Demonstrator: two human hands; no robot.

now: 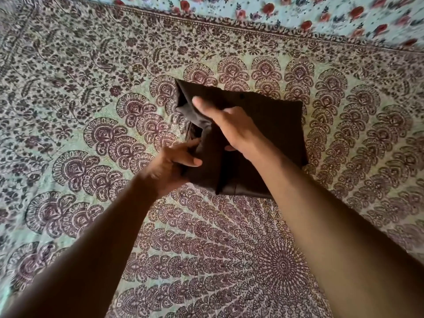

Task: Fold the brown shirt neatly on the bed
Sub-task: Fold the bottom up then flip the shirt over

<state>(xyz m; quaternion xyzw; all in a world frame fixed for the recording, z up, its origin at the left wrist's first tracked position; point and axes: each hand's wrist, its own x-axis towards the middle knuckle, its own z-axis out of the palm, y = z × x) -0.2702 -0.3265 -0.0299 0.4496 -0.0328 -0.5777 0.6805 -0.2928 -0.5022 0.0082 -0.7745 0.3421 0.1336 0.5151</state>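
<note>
The brown shirt lies as a compact folded square in the middle of the bed, with one dark button showing near its far edge. My left hand grips the shirt's near left edge, thumb on top of the cloth. My right hand holds the left flap of the shirt; its thumb lies over the fabric and its fingers are tucked under it. The flap's far left corner stands lifted off the bed. Both forearms reach in from the bottom of the head view.
A patterned bedspread with maroon paisley on pale green covers the bed all around the shirt. A light blue sheet with red flowers runs along the far edge, at the top right.
</note>
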